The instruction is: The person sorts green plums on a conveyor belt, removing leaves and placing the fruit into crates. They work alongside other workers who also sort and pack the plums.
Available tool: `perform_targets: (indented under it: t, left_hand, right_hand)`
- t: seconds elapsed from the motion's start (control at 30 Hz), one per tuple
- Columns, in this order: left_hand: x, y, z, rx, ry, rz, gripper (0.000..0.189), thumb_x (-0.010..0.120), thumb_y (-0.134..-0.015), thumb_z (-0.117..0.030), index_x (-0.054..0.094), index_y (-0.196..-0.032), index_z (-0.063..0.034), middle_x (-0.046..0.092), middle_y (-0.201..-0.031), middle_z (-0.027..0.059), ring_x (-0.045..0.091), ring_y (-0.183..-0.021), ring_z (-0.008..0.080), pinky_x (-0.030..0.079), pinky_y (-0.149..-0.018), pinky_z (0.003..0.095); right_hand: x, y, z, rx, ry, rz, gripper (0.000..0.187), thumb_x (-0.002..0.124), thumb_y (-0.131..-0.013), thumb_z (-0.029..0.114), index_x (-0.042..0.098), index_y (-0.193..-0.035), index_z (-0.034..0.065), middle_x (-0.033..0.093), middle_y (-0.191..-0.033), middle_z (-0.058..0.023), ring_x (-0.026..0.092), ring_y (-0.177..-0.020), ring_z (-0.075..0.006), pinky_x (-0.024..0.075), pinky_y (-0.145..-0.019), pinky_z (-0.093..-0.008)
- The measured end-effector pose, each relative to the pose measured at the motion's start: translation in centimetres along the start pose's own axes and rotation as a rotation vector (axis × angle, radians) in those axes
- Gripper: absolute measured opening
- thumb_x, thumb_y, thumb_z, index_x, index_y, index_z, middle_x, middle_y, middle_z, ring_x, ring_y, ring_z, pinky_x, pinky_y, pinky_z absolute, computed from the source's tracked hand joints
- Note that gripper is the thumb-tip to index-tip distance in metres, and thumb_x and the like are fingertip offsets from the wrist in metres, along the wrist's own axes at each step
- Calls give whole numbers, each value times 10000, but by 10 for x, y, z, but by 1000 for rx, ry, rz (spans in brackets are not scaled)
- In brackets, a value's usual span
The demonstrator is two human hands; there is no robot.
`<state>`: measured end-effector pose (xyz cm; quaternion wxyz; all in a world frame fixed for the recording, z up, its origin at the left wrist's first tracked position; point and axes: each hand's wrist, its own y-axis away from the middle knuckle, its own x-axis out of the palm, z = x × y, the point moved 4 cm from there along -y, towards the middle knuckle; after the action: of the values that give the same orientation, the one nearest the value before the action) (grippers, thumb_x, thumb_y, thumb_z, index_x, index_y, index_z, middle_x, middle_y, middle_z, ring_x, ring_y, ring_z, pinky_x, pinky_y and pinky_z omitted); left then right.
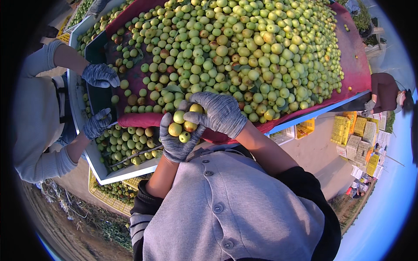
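Note:
My left hand [179, 140], in a grey knitted glove, is palm up and cradles several small round green and yellow-brown fruits [175, 129] that look like jujubes. Over it, my right hand [218, 112], gloved alike, has its fingers and thumb on the upper fruits of that handful. Both hands are near the front edge of a sorting table lined with red cloth [140, 120]. Beyond them a large heap of the same fruits [261, 58] covers the cloth, with a few leaves among them.
A co-worker's gloved hands [100, 75] are at the table's left end. Below the cloth, a white-edged trough [130, 174] holds fruits and a twig. A yellow crate of fruits [111, 204] stands under it. Stacked crates [356, 137] and another person [385, 91] are at the right.

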<state>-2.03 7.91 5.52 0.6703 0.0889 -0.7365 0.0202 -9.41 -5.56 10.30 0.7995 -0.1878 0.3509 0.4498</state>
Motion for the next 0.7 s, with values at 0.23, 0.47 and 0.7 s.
perform_targets:
  t: [0.23,0.47,0.7]
  left_hand:
    - [5,10,0,-172,293,-33,529,525,-950,-445,491,-1416,-198,343,-1553,26,324,-1411,238,418,-1060,397]
    - [-4,27,-4,-120,265,-6,514,522,-959,-445,493,-1397,-177,327,-1538,144,481,-1261,277,482,-993,414]
    - [-8,31,-11,-70,272,-56,516,520,-956,-481,501,-1391,-204,387,-1493,154,441,-1330,311,413,-1072,501]
  right_hand:
    - [-164,-106,-113,69,217,-491,237,528,-969,154,700,-1134,151,671,-1136,-117,654,-1018,-253,511,-958,-359]
    - [-174,-198,-193,500,950,216,281,553,-880,153,682,-1123,95,685,-1153,-143,683,-963,-311,550,-885,-453]
    - [-148,-163,-182,326,788,296,278,639,-857,237,627,-1084,76,657,-1072,-145,657,-1007,-301,538,-853,-449]
